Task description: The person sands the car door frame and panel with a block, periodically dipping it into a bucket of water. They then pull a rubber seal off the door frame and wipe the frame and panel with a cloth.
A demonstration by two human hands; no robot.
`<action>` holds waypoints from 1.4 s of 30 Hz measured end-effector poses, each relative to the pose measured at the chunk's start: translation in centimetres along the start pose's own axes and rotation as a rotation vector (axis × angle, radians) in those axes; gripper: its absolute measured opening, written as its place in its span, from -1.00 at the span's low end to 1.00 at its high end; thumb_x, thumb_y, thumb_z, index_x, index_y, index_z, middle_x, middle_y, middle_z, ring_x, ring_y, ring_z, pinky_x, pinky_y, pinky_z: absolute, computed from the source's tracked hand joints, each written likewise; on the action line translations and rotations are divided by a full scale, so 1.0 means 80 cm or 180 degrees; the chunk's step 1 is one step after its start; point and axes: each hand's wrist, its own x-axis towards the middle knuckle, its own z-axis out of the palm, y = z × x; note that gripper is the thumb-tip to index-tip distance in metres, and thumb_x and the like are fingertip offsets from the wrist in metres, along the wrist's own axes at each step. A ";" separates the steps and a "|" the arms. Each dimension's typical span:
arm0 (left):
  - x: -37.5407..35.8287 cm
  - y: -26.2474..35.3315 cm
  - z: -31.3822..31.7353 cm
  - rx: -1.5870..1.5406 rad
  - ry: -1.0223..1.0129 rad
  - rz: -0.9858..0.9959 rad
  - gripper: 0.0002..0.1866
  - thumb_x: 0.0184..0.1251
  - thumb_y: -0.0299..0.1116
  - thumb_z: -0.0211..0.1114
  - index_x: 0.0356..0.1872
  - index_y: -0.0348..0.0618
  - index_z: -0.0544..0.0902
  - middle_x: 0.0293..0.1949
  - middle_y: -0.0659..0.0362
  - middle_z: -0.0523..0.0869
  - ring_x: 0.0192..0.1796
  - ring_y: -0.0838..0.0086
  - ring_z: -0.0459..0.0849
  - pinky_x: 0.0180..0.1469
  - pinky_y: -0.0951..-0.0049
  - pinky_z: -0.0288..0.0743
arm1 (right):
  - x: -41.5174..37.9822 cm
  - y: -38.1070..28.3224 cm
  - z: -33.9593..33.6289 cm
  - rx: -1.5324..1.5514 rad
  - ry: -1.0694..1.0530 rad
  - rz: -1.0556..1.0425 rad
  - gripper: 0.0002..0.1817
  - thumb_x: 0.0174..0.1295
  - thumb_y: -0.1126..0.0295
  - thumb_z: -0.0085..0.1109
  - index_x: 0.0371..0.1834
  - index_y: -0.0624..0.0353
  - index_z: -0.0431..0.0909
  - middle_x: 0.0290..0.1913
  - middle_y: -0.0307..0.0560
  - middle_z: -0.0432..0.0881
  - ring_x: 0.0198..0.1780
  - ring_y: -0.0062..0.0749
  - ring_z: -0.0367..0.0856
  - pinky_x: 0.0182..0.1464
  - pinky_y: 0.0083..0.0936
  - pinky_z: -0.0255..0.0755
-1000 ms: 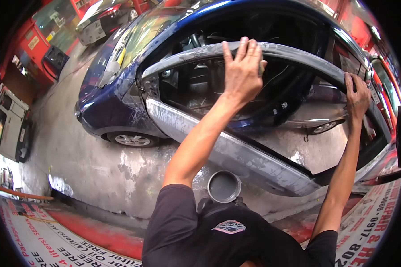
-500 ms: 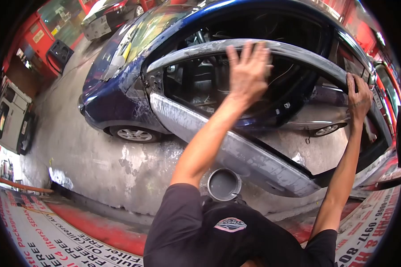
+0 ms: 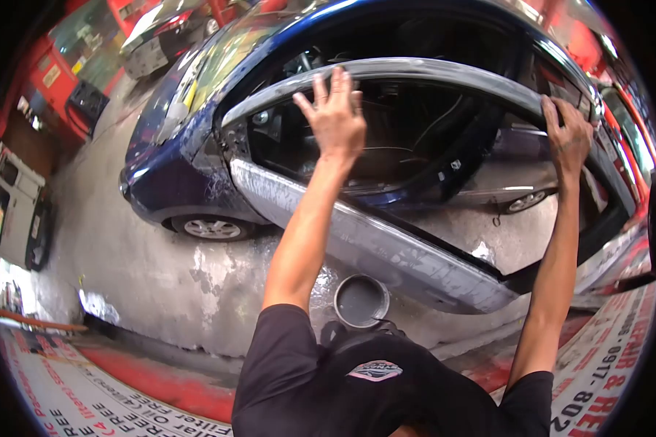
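A car door [image 3: 415, 255] with patchy grey, worn-looking paint stands swung out from a dark blue car [image 3: 171, 167]. My left hand [image 3: 337, 125] lies with fingers spread and fingertips on the upper window frame [image 3: 415, 69], toward its front end. Anything thin under those fingertips is hidden. Farther back, my right hand [image 3: 570, 135] is closed around the same frame near its rear upper corner. Below the door, close to my body, a round bucket [image 3: 362, 301] holds grey liquid.
Concrete flooring [image 3: 146, 269] with peeled and wet patches surrounds the car. A white van [image 3: 14, 204] stands at the left, another car [image 3: 160, 40] at the back left. A dark loose panel [image 3: 87, 105] leans by a red wall. Printed banners [image 3: 87, 393] line the near edge.
My left hand has slid forward along the window frame, to the left in view. My right hand keeps its grip on the frame, and the whole view has shifted slightly.
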 end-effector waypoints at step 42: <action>-0.285 -0.131 0.005 -0.1660 -0.2742 -0.1624 -0.31 0.82 0.03 -0.04 0.38 -0.54 0.63 0.29 -0.31 0.74 0.47 -0.12 0.61 0.78 0.04 0.07 | -0.007 -0.483 0.162 0.0961 -0.0274 -0.1495 -0.04 0.26 -0.14 0.45 0.53 0.40 0.47 0.65 0.38 0.36 0.74 0.33 0.18 0.77 0.26 -0.05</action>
